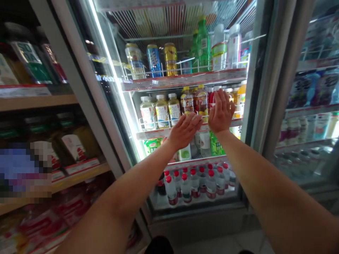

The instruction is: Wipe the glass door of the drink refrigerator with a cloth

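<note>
Both arms reach forward to a lit drinks fridge. My left hand (186, 130) is stretched out with its palm down, in front of the middle shelf edge (156, 133). Just right of it my right hand (221, 111) is raised, fingers up and a little apart. Neither hand shows anything in it. Behind them on the middle shelf stand pale-labelled bottles (162, 111) and brown tea bottles with yellow caps (187, 100). Whether the hands touch the bottles or the shelf cannot be made out.
Cans (154, 60) and green bottles (203, 46) stand on the upper shelf. Red-capped water bottles (185, 187) fill the bottom. A metal door frame (280, 77) rises at the right. Wooden shelves (37, 103) with bottles are at the left.
</note>
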The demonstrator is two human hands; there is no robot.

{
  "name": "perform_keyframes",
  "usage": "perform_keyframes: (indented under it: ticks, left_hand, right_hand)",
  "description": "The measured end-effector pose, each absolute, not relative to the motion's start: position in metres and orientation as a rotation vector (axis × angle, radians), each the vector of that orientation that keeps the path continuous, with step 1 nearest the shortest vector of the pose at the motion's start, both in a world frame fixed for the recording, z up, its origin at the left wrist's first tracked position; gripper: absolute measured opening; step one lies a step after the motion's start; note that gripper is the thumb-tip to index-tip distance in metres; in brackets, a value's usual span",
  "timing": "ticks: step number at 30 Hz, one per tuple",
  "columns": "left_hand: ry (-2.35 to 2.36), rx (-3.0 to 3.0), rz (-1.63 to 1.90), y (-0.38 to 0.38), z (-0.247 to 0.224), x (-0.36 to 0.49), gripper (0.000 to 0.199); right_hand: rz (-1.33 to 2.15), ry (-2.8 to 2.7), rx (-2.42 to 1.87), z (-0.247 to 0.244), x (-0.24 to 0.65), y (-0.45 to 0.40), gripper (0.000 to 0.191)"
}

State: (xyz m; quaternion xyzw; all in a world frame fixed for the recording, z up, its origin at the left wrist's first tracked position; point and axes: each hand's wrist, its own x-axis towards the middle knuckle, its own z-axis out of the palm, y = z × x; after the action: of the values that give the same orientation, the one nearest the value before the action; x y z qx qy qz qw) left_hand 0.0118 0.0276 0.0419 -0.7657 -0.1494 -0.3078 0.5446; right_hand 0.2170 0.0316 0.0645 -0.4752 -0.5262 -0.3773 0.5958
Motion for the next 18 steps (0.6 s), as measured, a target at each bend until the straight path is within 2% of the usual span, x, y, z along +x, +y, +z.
perform_keyframes:
  ticks: [5, 12, 18]
  left_hand:
    - [-0.553, -1.854, -0.841, 0.021, 0.04, -0.022, 0.06]
    - [-0.425, -1.867, -0.65, 0.017, 0.039, -0.079, 0.06]
    - [-0.545, -1.73, -0.772, 0.009, 0.025, -0.112, 0.063]
  right_hand:
    - [-0.848, -1.248, -1.159, 0.065, 0.216, 0.028, 0.06]
    - [-0.862, -1.236, -1.11, 0.064, 0.216, 0.028, 0.061]
    - [-0.842, -1.257, -1.113, 0.064, 0.216, 0.027, 0.062]
